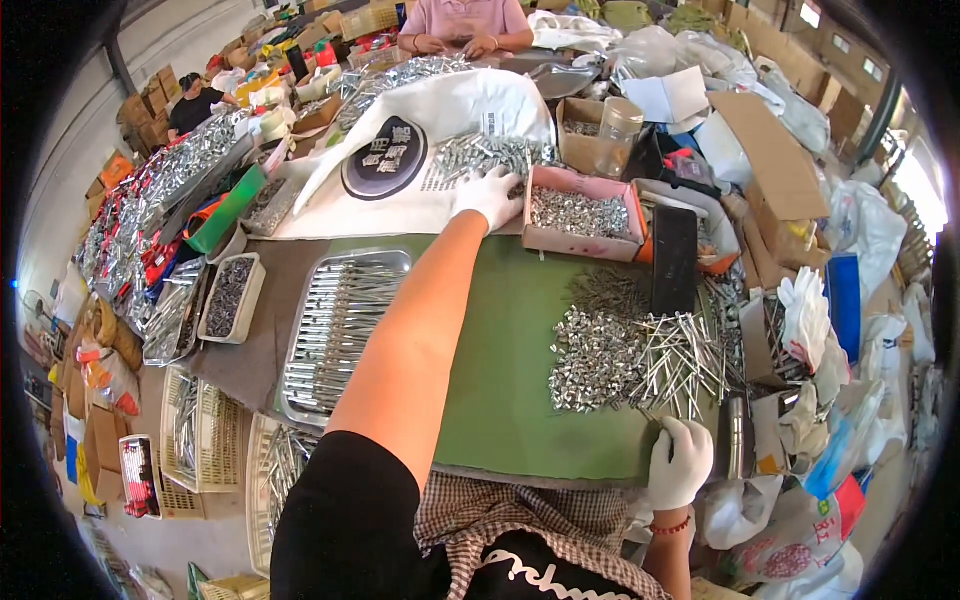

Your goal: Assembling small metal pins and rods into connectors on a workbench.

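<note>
My left hand [488, 198], in a white glove, reaches far forward to a pile of silvery metal parts [485, 156] on a white woven sack [330, 190]. Its fingers look spread at the pile's near edge; the fingertips are partly hidden. Near the front right of the green mat [510, 420], my gloved right hand [682, 462] is closed, with a thin rod-like piece showing at its fingertips. Just beyond it lie a heap of thin metal rods [682, 362] and a heap of small shiny metal fittings [590, 365]. Under my left forearm stands a metal tray [290, 375] with rows of long metal pieces.
A pink box [585, 243] of small metal parts and a black phone-like slab [674, 262] stand at the back right. Left is a white tub [250, 303] of dark screws. Plastic baskets [200, 455] flank the table. Across it, a person in pink [465, 18] works.
</note>
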A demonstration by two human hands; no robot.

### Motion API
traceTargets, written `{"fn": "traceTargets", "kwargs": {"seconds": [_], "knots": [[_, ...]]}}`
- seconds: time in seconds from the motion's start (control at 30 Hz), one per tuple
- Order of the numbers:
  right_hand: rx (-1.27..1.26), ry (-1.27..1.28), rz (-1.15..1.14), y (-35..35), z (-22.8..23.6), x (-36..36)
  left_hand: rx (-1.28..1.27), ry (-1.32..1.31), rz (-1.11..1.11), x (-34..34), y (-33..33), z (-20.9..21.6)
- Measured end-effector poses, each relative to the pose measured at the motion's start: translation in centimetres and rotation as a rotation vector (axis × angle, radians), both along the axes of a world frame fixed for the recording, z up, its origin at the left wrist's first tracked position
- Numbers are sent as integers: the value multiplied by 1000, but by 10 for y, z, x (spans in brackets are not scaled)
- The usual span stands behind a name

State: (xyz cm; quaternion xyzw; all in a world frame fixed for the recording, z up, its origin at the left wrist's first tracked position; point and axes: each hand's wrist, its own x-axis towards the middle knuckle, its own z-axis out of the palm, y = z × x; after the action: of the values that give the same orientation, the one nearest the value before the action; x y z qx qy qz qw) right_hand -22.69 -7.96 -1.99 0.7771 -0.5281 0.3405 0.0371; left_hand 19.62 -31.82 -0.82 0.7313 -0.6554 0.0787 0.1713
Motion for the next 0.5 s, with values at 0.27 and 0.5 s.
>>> {"fn": "traceTargets", "kwargs": {"seconds": [0.27, 0.5], "knots": [[-2, -12, 16, -4, 6, 4, -167, -14, -5, 7, -2, -7], [25, -19, -1, -5, 1, 0, -186, 63, 43, 0, 14, -17]]}}
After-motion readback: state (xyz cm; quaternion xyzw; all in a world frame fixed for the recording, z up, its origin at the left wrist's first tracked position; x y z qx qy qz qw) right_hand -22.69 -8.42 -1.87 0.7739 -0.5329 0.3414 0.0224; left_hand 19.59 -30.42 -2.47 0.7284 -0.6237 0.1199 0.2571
